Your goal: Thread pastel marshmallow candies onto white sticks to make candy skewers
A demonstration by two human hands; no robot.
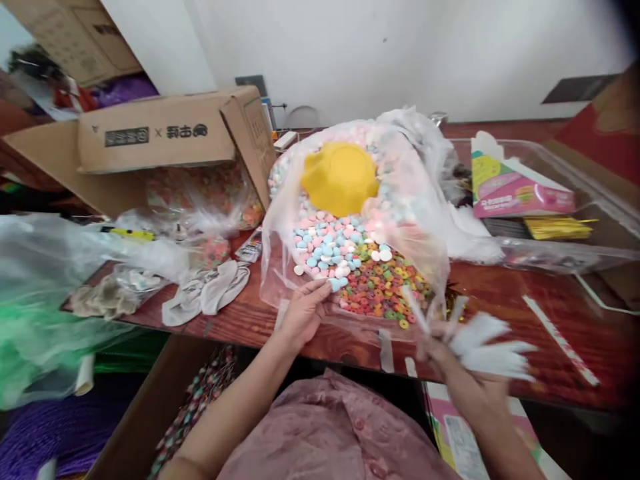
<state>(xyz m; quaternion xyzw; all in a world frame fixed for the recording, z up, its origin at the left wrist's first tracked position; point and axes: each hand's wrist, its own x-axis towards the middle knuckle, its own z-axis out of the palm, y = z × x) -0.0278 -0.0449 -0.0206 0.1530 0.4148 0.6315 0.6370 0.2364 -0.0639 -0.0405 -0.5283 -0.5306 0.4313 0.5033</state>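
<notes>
A big clear plastic bag (410, 180) lies open on the dark red wooden table (565, 313). It holds pastel tablet candies (327, 243), colourful ring candies (383, 283) and a yellow bowl (340, 177) turned upside down on the heap. My left hand (303, 313) rests at the bag's near edge, fingers touching the plastic beside the candies. My right hand (440, 350) is blurred by motion at the bag's right front corner and grips a bunch of small white packets (487, 350).
A cardboard box (170, 137) stands at the left with candy bags (205, 193) in front of it. White gloves (210, 293) lie on the table's left part. A clear tray (600, 233) with a pink carton (515, 190) and yellow strips (555, 228) sits at the right. A green bag (35, 320) is at far left.
</notes>
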